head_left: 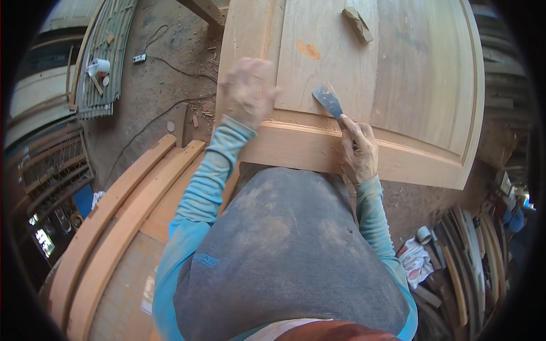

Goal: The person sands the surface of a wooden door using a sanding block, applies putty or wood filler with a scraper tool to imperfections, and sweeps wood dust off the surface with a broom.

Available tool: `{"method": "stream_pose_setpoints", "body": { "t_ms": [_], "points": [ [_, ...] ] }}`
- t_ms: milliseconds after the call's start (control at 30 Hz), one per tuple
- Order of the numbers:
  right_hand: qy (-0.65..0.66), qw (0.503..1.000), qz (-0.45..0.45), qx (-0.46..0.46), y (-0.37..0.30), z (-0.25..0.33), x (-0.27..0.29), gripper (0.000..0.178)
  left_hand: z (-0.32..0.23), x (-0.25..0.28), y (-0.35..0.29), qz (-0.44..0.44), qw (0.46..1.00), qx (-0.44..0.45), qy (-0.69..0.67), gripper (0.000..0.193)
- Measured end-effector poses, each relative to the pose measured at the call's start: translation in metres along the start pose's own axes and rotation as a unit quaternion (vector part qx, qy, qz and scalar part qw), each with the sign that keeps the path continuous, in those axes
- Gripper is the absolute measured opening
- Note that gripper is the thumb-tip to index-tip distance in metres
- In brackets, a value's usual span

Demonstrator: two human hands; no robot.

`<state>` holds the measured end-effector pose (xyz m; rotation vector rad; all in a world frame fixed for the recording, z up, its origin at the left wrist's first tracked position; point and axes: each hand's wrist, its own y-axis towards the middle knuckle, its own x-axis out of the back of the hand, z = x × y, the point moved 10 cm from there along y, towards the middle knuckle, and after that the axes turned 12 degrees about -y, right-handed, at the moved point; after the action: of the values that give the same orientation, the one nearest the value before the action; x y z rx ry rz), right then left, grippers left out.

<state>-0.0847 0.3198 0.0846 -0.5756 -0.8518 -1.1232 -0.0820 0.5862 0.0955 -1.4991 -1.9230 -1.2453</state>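
A wooden panel door [318, 145] lies flat in front of me. My right hand [360, 149] is closed round the handle of a putty knife [327, 99]; its flat metal blade points up and left over the door's panel and has smears on it. Over the door's left side is my left hand [248, 94], smeared by motion, so its fingers cannot be read clearly. An orange-brown patch of what looks like filler [309, 49] marks the panel. Farther up lies a rough, pale brown chunk [357, 25], whose kind I cannot make out.
Long wooden frame pieces [122, 227] lie to my left. A dark cable [149, 122] and wood scraps cross the floor beside the door. A white bucket [98, 67] stands on stacked slats at far left. Timber strips [463, 261] are piled at lower right.
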Motion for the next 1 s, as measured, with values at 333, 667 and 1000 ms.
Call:
{"method": "stream_pose_setpoints", "body": {
  "t_ms": [333,667,1000],
  "points": [
    [-0.208,0.969,0.013,-0.134,0.051,0.028,-0.027,0.043,0.17,-0.016,0.029,0.019,0.922,0.323,-0.212,0.073],
    [-0.256,0.953,0.017,-0.164,0.069,0.041,-0.018,0.035,0.179,-0.022,0.027,0.025,0.896,0.339,-0.287,0.065],
    [-0.246,0.96,0.033,-0.131,0.079,0.042,-0.03,0.037,0.18,-0.016,0.031,0.011,0.898,0.342,-0.278,0.065]
  ]
}}
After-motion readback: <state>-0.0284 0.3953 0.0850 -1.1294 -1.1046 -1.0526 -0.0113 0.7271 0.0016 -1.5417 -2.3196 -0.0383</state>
